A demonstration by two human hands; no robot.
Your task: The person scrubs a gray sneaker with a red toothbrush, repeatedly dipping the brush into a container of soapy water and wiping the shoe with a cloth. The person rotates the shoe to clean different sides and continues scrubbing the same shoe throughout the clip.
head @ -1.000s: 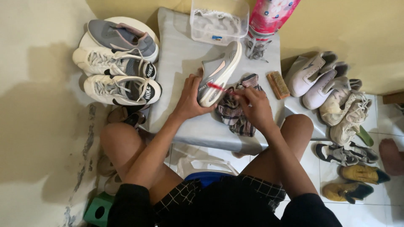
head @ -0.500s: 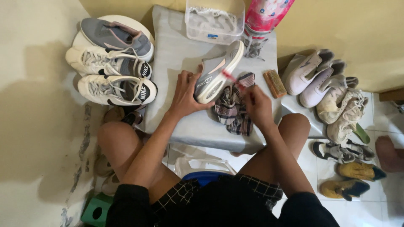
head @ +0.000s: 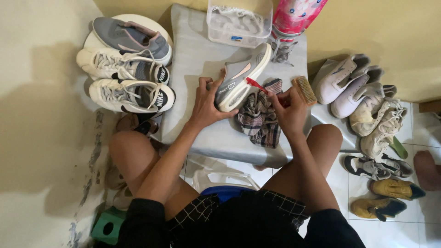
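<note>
Grey sneaker (head: 241, 78) gripped by left hand (head: 206, 102), right hand (head: 288, 110) pinching red toothbrush (head: 257, 85) beside it; scrubbing seemingly midway, sole unfinished.

bare grey board (head: 193, 55) lies open to the left of the tilted grey shoe (head: 241, 78), and a strip is free along its near edge below the plaid cloth (head: 259, 117). at the far edge a clear plastic box (head: 239, 20) and a pink patterned cylinder (head: 296, 16) block the way. a wooden brush (head: 304, 89) sits just right of the right hand (head: 289, 110). sneakers (head: 128, 76) crowd the left side, and more shoes (head: 367, 105) line the right floor.
</note>
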